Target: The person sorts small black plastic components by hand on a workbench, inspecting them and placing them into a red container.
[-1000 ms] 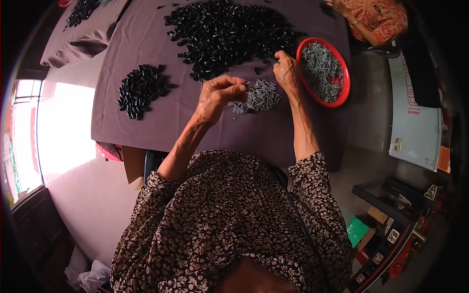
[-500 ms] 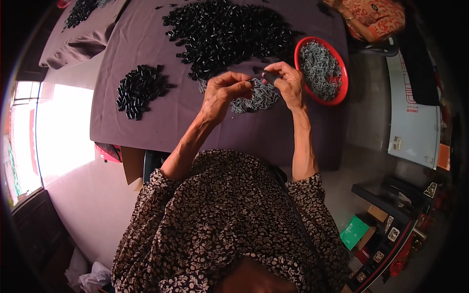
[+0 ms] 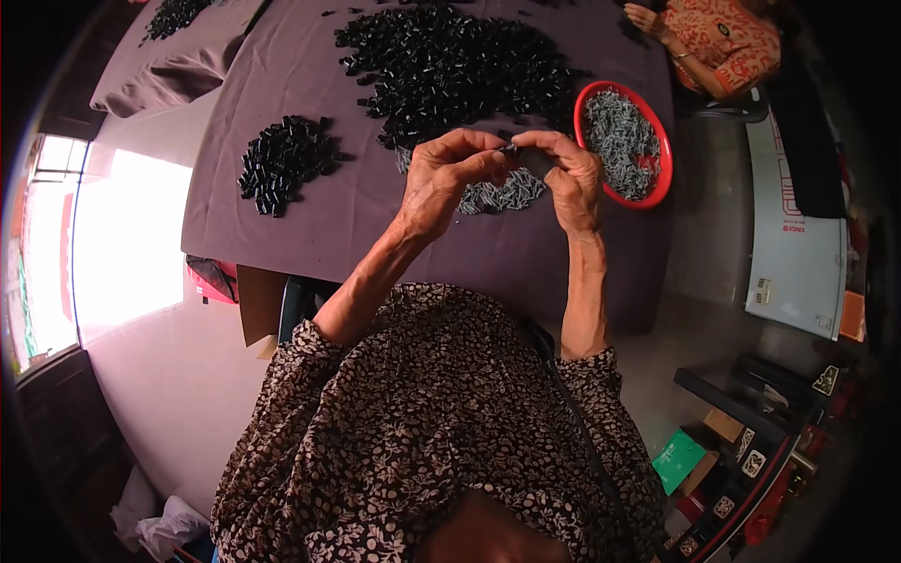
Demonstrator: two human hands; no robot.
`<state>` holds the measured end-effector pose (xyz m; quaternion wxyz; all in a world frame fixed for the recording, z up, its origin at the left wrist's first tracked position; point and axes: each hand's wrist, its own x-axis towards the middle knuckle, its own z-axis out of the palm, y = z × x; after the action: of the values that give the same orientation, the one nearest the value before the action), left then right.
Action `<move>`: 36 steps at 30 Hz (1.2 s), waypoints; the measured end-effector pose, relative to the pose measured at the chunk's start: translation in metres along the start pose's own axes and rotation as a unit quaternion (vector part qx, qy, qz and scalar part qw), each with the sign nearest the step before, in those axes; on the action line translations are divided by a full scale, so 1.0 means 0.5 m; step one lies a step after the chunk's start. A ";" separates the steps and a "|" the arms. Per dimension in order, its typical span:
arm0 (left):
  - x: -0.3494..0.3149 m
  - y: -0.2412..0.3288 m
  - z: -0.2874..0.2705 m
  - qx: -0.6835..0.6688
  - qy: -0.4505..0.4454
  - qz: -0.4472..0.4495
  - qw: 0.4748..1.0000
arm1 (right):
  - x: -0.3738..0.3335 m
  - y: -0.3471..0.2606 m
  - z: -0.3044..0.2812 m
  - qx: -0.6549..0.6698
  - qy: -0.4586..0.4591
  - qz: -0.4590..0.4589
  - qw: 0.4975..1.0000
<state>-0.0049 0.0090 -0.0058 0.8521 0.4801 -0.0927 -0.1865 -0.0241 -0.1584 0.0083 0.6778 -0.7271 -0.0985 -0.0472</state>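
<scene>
My left hand (image 3: pixel 434 192) and my right hand (image 3: pixel 572 188) come together above the near side of the table, fingertips almost touching. Pinched between them is a small black part (image 3: pixel 509 148), whose details are too small to make out. Under the hands lies a loose pile of grey screw-like metal pieces (image 3: pixel 507 194), partly covered by my fingers. A large heap of short black parts (image 3: pixel 450 66) spreads just beyond. To the left sits a smaller heap of black parts (image 3: pixel 283 164). On the right, a red basin (image 3: pixel 666 169) holds many more grey pieces (image 3: pixel 619 136).
A purple-brown cloth covers the table (image 3: pixel 310 239). At the far right sits another person in an orange patterned top (image 3: pixel 718 42), one hand at the table's edge. Another cloth-covered surface (image 3: pixel 150 70) with black parts stands far left. A white box-like appliance (image 3: pixel 793 272) is at the right.
My right hand has turned and moved in to meet my left fingertips at the small black part; before, the hands were slightly apart. The whole view has shifted a little.
</scene>
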 end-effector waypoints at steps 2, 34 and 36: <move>0.000 -0.002 0.000 -0.034 -0.003 0.001 0.999 | -0.003 -0.010 0.006 -0.027 0.001 0.005 1.000; 0.008 -0.008 0.010 -0.215 0.028 -0.041 0.975 | 0.004 -0.043 0.037 -0.263 0.049 -0.183 0.946; 0.011 -0.017 0.009 -0.268 0.019 -0.049 0.962 | 0.002 -0.029 0.047 -0.207 0.057 -0.144 0.966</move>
<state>-0.0033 -0.0008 -0.0111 0.9411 0.2417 0.0006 -0.2366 -0.0274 -0.1342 0.0208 0.5033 -0.8257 -0.1510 -0.2051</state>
